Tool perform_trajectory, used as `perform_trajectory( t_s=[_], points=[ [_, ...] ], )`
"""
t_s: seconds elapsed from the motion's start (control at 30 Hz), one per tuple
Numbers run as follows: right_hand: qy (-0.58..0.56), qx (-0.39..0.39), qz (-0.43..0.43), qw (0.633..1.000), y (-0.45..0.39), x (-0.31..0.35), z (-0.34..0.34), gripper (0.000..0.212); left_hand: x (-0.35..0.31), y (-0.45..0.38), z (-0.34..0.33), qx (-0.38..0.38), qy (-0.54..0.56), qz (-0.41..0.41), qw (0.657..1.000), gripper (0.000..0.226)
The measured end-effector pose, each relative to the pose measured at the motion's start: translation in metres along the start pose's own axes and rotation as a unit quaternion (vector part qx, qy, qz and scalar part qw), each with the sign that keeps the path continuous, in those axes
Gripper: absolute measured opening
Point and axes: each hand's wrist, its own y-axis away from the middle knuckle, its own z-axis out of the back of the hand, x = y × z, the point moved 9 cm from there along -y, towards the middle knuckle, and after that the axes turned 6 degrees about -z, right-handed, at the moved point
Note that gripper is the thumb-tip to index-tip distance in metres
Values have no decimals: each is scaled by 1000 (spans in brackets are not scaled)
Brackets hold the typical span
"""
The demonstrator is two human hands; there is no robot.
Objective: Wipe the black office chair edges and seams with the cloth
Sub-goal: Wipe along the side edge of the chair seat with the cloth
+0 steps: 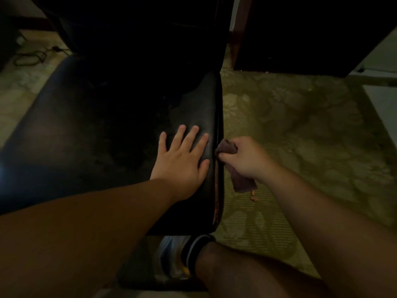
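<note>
Your left hand (182, 160) lies flat on the chair (193, 108) seat, fingers (194, 139) spread. Just right of the seat's edge, your right hand (242, 159) clamps the cloth (227, 148) against the seam.

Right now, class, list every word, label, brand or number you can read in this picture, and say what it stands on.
None can be read. The black office chair, the cloth and the patterned carpet show no writing. The shoe is too dim and blurred to show any marking.
</note>
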Motion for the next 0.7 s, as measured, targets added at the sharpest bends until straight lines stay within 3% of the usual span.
perform_trajectory(
  t_s=[0.07,0.17,0.27,0.4,0.5,0.6,0.7],
  points=[
    [4,29,7,1000,2,2,-4,31,0,0,-1,-1,-2,-2,1000,66],
    [-14,-14,11,1000,1,0,2,32,0,0,-2,-2,-2,-2,1000,66],
    [-4,25,10,1000,1,1,-6,33,0,-1,-1,-4,-8,2,1000,66],
    [-4,-25,3,1000,0,1,3,32,-1,-2,-1,3,-2,4,1000,66],
    [-4,28,11,1000,3,3,-5,27,-1,-3,-1,-1,-10,8,1000,66],
    [-1,-13,13,1000,4,3,2,30,-1,-3,-2,4,-7,6,1000,67],
    [22,25,21,999,5,5,-4,30,-1,-3,-1,6,-7,4,1000,68]
  ],
)
